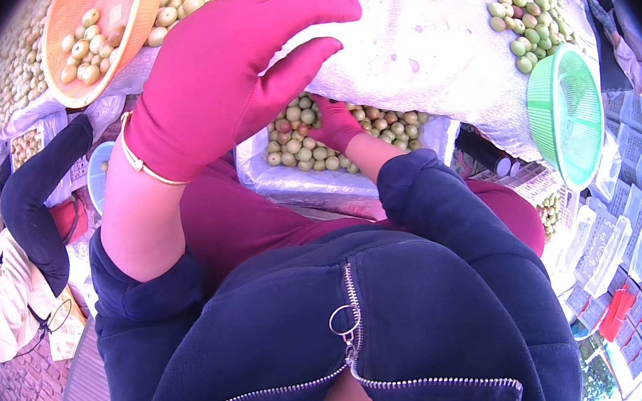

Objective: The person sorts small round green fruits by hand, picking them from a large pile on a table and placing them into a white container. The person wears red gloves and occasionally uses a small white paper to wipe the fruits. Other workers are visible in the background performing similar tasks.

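My left hand (217, 70), in a magenta glove, is raised close to the camera on the left. Its thumb and fingers curve apart with nothing visible between them. In front of my lap stands a crate (322, 186) lined with clear plastic and filled with small round green fruits (305, 154), a few of them reddish. Reaching down into it, my right hand (338, 126), gloved alike, touches the fruits near the crate's middle. Its fingertips are partly among them, so whether it grips one cannot be made out.
Ahead is a table covered in white padded sheet (410, 44), with fruit heaps left and right. An orange basket (101, 21) holding fruits is at the left, a green basket (565, 115) at the right. Another person (20, 285) sits at the left. Stacked crates (626, 235) stand right.
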Available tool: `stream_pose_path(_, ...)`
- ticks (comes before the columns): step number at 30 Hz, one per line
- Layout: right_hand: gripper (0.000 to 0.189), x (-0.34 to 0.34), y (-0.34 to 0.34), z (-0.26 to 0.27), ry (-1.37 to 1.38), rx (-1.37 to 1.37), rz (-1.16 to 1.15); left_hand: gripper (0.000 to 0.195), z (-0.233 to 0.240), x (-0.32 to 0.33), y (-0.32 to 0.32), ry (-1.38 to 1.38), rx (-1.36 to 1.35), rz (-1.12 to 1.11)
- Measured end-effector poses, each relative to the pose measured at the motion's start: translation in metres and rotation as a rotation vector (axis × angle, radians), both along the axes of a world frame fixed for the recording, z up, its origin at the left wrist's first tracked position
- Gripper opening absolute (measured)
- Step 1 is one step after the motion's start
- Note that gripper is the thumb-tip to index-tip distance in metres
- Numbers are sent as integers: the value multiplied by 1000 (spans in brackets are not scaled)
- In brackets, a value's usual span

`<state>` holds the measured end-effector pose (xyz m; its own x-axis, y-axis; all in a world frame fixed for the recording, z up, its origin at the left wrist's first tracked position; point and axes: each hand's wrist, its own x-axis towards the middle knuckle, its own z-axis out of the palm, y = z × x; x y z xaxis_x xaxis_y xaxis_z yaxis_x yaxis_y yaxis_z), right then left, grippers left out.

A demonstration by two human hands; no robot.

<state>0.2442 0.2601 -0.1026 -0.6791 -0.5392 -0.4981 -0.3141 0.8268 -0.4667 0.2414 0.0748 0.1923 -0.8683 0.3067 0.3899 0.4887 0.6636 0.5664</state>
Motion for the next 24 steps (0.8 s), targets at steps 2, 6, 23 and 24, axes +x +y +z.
stream_pose_path(2, 85, 12, -27, 1, -71, -84, 5, 31, -2, -4, 1, -7, -11, 8)
stream_pose_path(6, 81, 44, -54, 2, -280, -322, 90, 30, -13, -11, -1, 7, -16, 27)
stream_pose_path(23, 46, -63, 181, 249, -369, -451, 312, 36, -51, -41, 20, -222, -65, 18)
stream_pose_path(24, 39, -60, 216, 281, -399, -748, 261, 36, -56, -41, 21, -233, -26, 22)
